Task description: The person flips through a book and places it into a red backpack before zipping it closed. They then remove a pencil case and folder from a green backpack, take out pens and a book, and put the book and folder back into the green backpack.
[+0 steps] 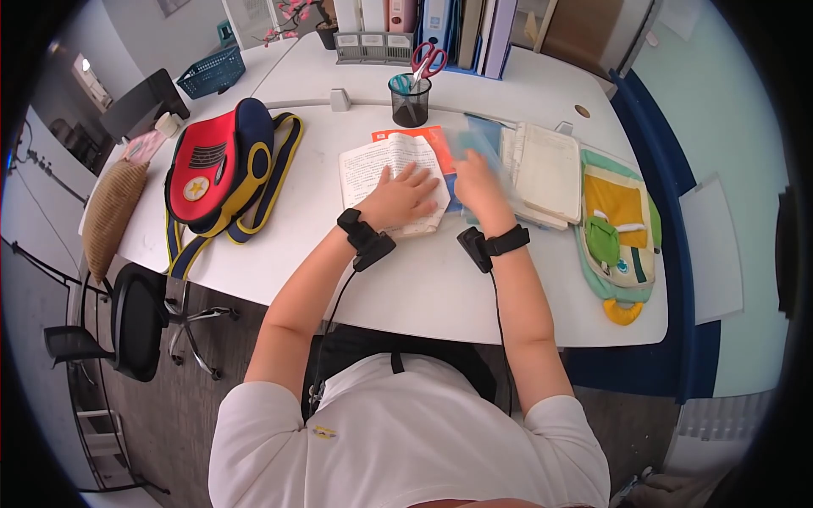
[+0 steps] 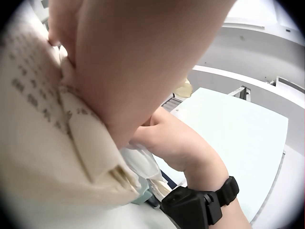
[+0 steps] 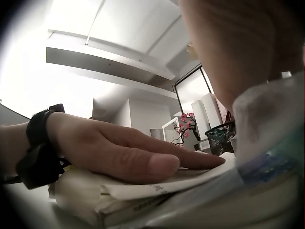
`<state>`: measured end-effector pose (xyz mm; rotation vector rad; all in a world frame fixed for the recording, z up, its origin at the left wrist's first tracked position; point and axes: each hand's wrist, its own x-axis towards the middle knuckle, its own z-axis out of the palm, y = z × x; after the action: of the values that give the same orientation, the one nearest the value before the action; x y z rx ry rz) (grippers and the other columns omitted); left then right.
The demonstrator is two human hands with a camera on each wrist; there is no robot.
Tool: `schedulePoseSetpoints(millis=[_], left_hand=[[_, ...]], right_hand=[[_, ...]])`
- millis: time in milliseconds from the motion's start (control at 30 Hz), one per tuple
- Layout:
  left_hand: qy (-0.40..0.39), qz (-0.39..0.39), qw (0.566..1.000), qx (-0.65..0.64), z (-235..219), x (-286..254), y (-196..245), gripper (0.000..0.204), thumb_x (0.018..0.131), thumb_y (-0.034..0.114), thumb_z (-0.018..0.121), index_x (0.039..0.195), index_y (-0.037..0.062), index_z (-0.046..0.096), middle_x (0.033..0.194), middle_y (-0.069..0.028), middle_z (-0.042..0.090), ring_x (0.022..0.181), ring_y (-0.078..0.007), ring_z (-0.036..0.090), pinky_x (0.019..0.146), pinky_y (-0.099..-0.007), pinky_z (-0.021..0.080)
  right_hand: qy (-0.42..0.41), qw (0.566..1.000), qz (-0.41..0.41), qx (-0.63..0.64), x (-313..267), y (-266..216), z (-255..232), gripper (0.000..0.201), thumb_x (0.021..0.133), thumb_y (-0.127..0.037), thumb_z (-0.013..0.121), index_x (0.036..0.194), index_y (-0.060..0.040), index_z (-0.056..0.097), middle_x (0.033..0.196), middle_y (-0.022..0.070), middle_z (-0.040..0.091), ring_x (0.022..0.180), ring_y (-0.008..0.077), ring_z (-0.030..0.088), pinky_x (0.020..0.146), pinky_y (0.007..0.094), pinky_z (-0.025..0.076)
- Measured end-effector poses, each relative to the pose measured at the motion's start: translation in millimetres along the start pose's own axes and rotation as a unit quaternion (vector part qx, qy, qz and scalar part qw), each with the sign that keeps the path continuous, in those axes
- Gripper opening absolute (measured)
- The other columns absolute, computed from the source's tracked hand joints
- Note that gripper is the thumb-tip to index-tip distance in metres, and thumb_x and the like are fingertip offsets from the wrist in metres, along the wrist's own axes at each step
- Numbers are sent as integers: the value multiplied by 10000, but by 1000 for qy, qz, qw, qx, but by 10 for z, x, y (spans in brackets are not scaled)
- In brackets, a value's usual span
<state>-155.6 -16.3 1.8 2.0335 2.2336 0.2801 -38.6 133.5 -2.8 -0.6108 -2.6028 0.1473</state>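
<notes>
My left hand (image 1: pixel 402 196) lies spread on an open book (image 1: pixel 362 173) with printed pages and curled edges. In the right wrist view, the left hand's straight fingers (image 3: pixel 190 160) rest along the page. My right hand (image 1: pixel 478 186) grips a translucent plastic book cover (image 1: pixel 471 146) just to the right of the book; the fingertips are hidden. The plastic (image 3: pixel 267 119) hangs below that hand in the right wrist view, overlapping the book's edge. Under and behind the book shows an orange-red cover (image 1: pixel 440 140). Worn open books (image 1: pixel 546 169) are stacked right of my right hand.
At the left of the white table (image 1: pixel 313 229) lies a red and navy backpack (image 1: pixel 207 165). A green and yellow backpack (image 1: pixel 614 224) lies at the right edge. Behind the books stand a mesh pen cup (image 1: pixel 410 108) with scissors (image 1: pixel 428 63) and a row of binders (image 1: pixel 457 34).
</notes>
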Motion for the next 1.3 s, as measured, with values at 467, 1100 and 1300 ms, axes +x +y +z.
schedulePoseSetpoints(millis=[467, 1100, 1300], left_hand=[[-34, 22, 999, 36, 54, 109, 62, 621, 908, 523, 316, 1412, 162, 269, 1461, -81, 273, 1377, -275, 166, 1070, -600, 83], [-142, -35, 983, 114, 45, 524, 150, 599, 904, 536, 311, 1420, 242, 233, 1498, 5, 183, 1382, -297, 137, 930, -770, 58], [-67, -2, 997, 36, 89, 526, 92, 607, 913, 481, 343, 1408, 137, 265, 1498, -53, 171, 1379, -296, 148, 963, -739, 69]], right_hand=[[-103, 995, -3, 6, -9, -77, -183, 298, 714, -89, 582, 1004, -23, 573, 1092, 134, 525, 1020, 316, 524, 828, 409, 471], [-199, 980, -10, 2, -40, -169, -321, 448, 677, -127, 638, 1107, -70, 524, 1158, 128, 493, 1049, 315, 515, 828, 408, 480], [-177, 984, 16, -3, -40, -215, -397, 427, 669, -125, 653, 1059, -30, 507, 1123, 158, 509, 1030, 328, 532, 813, 403, 493]])
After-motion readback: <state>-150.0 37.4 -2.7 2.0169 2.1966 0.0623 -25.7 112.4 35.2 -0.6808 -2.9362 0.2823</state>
